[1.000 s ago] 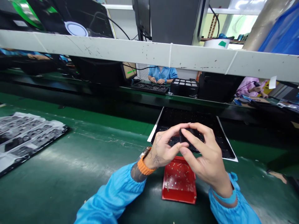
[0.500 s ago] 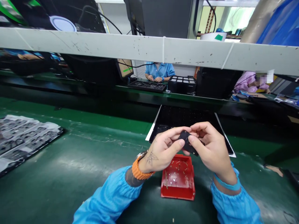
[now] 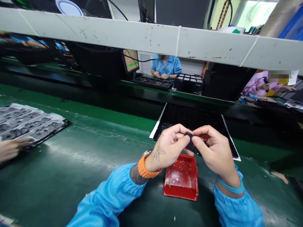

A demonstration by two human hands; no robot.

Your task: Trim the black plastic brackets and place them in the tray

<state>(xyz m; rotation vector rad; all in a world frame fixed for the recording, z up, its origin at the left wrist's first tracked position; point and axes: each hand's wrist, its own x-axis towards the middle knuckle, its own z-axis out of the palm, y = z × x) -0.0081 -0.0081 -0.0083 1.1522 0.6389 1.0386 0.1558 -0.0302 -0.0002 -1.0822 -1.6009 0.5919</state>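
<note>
A small flat black plastic part is held up between my two hands, tilted, its far side hidden by fingers. My left hand pinches its left end with thumb and fingers. On its upper right side my right hand presses with the thumb, the fingers curled behind. Both hands are closed on it. Just below them, on the green bench, stands a red bin with tiny light-coloured bits and thin strips inside. Behind the hands lies a black sheet with white edges, dotted with small specks.
At left, another person's hand touches a tray of black parts. A grey shelf beam crosses above the bench. Beyond it a person in blue sits near a black tray; a person in pink is at right.
Another person's hand has come in at the left by the tray of parts. The view has shifted slightly. My hands still hold the black part over the bin, with little change in grip.
</note>
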